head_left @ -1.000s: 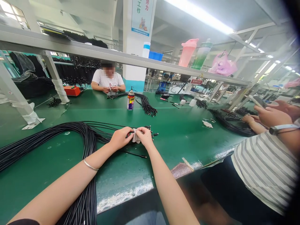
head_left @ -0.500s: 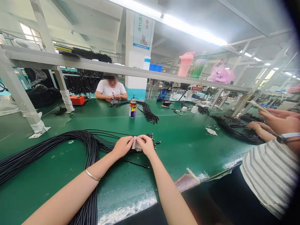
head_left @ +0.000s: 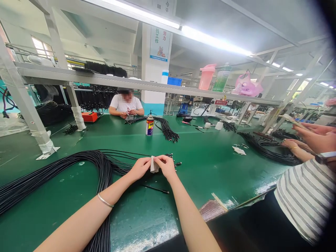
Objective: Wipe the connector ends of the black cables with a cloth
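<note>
Both my hands meet over the green table (head_left: 210, 178), pinching a small whitish cloth (head_left: 154, 166) between them. My left hand (head_left: 140, 168) grips its left side with thumb and fingers, while my right hand (head_left: 166, 166) holds the right side. Whether anything is wrapped inside the cloth is hidden. Behind and beneath my hands run the ends of a thick bundle of black cables (head_left: 103, 169), with connector tips showing just past my right fingers. A single cable end (head_left: 157, 189) lies on the table nearer to me.
A spray can (head_left: 149, 126) stands ahead, beside another cable bundle (head_left: 168, 130). Across the table sits a co-worker (head_left: 126, 104). At right, another person in a striped shirt (head_left: 308, 189) handles cables (head_left: 270, 150). A white cloth (head_left: 239, 150) lies between us. A shelf beam (head_left: 162, 87) crosses overhead.
The view has tilted slightly upward, so the scene sits a little lower. My hands still pinch the cloth, which now hangs with a flatter fold facing me.
</note>
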{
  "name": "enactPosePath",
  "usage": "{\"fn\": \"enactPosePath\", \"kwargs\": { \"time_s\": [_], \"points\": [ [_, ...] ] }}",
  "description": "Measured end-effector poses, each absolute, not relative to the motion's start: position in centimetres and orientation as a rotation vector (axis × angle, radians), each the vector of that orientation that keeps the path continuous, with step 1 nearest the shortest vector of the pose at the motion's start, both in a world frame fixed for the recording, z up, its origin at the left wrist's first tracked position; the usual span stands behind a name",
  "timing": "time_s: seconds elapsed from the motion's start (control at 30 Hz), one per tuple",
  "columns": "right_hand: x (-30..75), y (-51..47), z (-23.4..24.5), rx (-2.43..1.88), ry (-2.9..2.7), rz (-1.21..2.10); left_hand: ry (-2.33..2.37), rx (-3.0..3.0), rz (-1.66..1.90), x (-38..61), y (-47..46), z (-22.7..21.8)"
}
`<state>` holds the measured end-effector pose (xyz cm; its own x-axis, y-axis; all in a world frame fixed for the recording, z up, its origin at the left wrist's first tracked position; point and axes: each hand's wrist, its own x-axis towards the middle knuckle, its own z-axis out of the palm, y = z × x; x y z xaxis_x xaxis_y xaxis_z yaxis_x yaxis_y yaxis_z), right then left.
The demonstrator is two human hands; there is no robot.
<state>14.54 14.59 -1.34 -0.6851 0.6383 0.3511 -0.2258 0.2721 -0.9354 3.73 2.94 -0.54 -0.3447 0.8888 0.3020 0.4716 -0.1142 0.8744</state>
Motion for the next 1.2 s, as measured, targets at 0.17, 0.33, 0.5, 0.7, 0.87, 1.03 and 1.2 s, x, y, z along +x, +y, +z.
{"fn": "enactPosePath", "kwargs": {
  "time_s": [0.17,0.33,0.5,0.7,0.87,1.03,1.2],
  "points": [
    [14.6,14.5,-1.2,-0.413,-1.820,1.467,1.709,1.434,1.453,3.5,3.3,-1.1],
    [14.7,14.4,-0.9,-0.446,-1.841,1.420,1.665,1.352,1.477,3.4,3.5,-1.3],
    [14.6,14.5,-1.1,-0.373,-1.858,1.415,1.618,1.186,1.435,3.5,3.4,-0.8],
    [14.5,14.6,-1.2,-0.345,-1.896,1.350,1.536,1.024,1.400,3.7,3.1,-0.3],
    [14.5,14.6,-1.3,-0.326,-1.912,1.339,1.441,0.940,1.386,3.9,2.8,0.2],
    [14.5,14.6,-1.3,-0.323,-1.921,1.359,1.368,0.897,1.350,3.9,2.4,0.5],
    [14.3,14.7,-1.6,-0.381,-1.912,1.410,1.382,0.887,1.326,3.9,2.4,0.1]
  ]
}}
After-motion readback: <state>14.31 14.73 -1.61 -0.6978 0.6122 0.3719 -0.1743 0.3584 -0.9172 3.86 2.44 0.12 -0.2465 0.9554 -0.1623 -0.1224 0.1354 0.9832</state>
